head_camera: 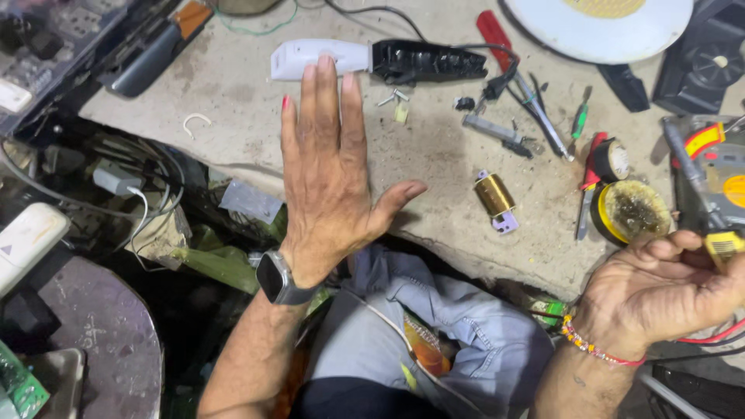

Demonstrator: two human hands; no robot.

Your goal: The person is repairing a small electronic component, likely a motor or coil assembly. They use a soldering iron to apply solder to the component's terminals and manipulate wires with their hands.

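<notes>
The counter (pixel 434 155) looks like rough, stained, matt concrete. The trimmer (pixel 372 60) at 12 o'clock is plastic, white smooth and black glossy. The coil (pixel 493 194) gleams brassy metal. The jeans (pixel 466 326) at 6 o'clock are faded denim cloth.

The white and black hair trimmer (pixel 372 60) lies flat on its side on the dirty workbench, its white end pointing left and a black cable leaving its right end. The yellow probe (pixel 723 247) is small, with a ribbed tip, held at the frame's right edge.
</notes>
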